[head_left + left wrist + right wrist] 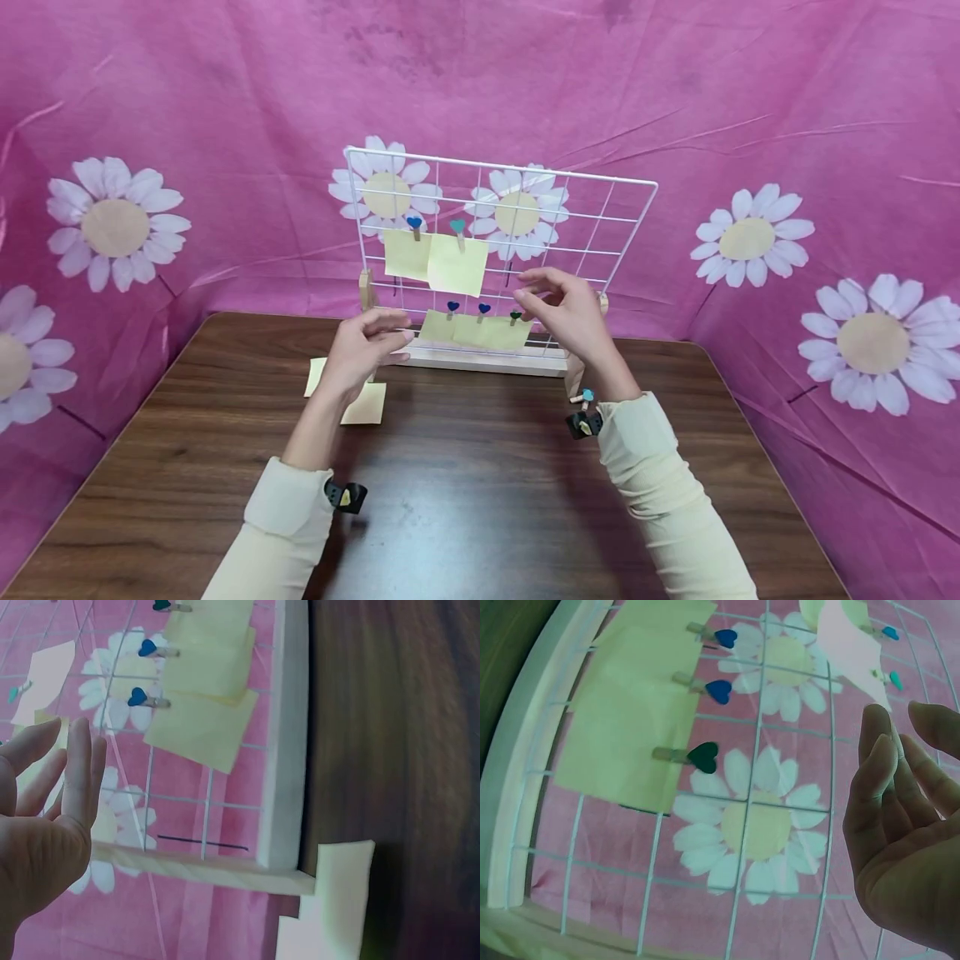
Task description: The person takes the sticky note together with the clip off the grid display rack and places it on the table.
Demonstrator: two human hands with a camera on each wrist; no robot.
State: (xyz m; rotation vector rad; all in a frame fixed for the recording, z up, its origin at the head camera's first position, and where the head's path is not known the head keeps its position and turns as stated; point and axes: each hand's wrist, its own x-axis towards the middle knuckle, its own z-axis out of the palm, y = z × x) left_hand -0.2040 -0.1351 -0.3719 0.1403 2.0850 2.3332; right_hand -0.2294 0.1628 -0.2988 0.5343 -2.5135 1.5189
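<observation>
A white wire grid (502, 166) stands upright in a wooden base. Two yellow sticky notes hang on its upper part, the right one (457, 267) under a teal heart clothespin (458, 225), the left under a blue one (415, 222). Lower down, overlapping notes (202, 731) hang from two blue heart clothespins and a dark green one (703, 757). My left hand (363, 350), fingers loosely bent, hovers before the grid's lower left with nothing in it. Nothing shows in my right hand (566, 312) either; its relaxed fingers are near the green clothespin in the head view.
Loose sticky notes (365, 404) lie on the brown wooden table (442, 475) by the grid's left foot. Small clothespins (587, 396), one with a light blue heart, lie near the right foot. A pink daisy-print cloth (247, 108) hangs behind and at both sides.
</observation>
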